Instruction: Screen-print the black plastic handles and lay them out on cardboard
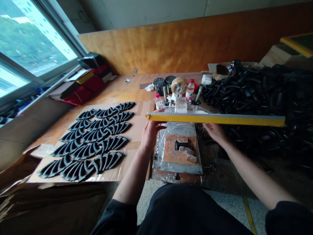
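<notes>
A yellow-edged screen-printing frame [217, 119], seen almost edge-on, is held up level across the bench. My left hand [149, 134] grips it near its left end, thumb and fingers bent at the lower edge. Under its middle, my right hand [214, 131] holds it too, with the fingertips partly hidden behind it. Below and between my hands lies a metal base plate [161, 163] with a brown board [171, 156] on it. On that board, a black curved plastic handle [183, 145] rests against small blocks.
Rows of black curved parts [97, 143] lie on cardboard [137, 130] at left. A big heap of black parts [246, 88] fills the right. Bottles [190, 89], a tape roll [179, 86], black tins [159, 85] and upright clamp posts [165, 94] stand behind the plate.
</notes>
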The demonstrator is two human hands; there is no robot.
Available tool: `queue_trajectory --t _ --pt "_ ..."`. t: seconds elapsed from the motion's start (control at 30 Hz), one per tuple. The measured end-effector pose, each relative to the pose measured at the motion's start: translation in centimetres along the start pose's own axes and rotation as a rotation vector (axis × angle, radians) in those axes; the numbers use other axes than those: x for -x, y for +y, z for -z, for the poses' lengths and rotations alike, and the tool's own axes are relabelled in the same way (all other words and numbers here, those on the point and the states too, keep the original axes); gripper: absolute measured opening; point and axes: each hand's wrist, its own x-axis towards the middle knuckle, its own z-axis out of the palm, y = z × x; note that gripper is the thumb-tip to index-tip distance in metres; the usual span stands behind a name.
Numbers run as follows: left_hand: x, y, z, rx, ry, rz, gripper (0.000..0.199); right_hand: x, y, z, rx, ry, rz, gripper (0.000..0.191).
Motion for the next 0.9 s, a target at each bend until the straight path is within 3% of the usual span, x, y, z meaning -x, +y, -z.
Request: queue_trajectory --t 0.1,0.13,0.2,0.23,0.3,0.4,0.43,0.5,0.6,0.7,0.8,0.9 --pt "0.9 -2.0 -0.9 0.026 0.057 0.046 0.053 4.9 -2.1 -5.3 0.120 -0.221 0.185 0.029" --pt "2.0 -3.4 -1.0 0.021 0.044 0.147 0.055 6.2 -3.1 -6.7 0.185 -0.264 0.209 0.025" --pt "5.1 -6.5 -1.0 -0.002 -0.073 0.481 0.061 8.2 -5.3 -8.4 0.279 -0.287 0.172 0.016" --pt "6.7 -8.1 -0.9 -0.004 -0.162 0.663 0.064 8.9 -6.5 -8.6 0.292 -0.278 0.137 0.012" --pt "9.5 -10.8 -0.7 0.033 -0.225 0.821 0.064 10.3 -8.7 -8.3 0.249 -0.265 0.158 0.009" --pt "11.3 -12.3 -0.2 -0.020 -0.118 0.749 0.056 11.3 -10.3 -6.6 0.070 -0.321 0.381 0.014" --pt "11.3 -12.2 0.1 -0.114 -0.088 0.699 0.053 11.2 -9.9 -5.9 0.009 -0.328 0.410 0.017" --pt "10.7 -11.3 0.8 -0.388 -0.095 0.590 0.045 10.2 -7.4 -4.6 -0.046 -0.281 0.335 0.020" --pt "9.9 -9.7 1.6 -0.780 -0.182 0.433 0.035 7.6 -1.2 -3.4 0.067 -0.161 0.119 0.022" --pt "9.9 -8.9 1.4 -0.995 -0.210 0.351 0.031 6.0 4.4 -3.3 0.169 -0.182 0.027 0.020" --pt "10.4 -9.1 0.8 -1.116 -0.224 0.298 0.031 5.9 7.0 -3.5 0.193 -0.254 0.008 0.020" --pt "10.6 -9.5 0.3 -1.189 -0.236 0.276 0.033 6.2 7.7 -3.8 0.182 -0.309 0.003 0.021"
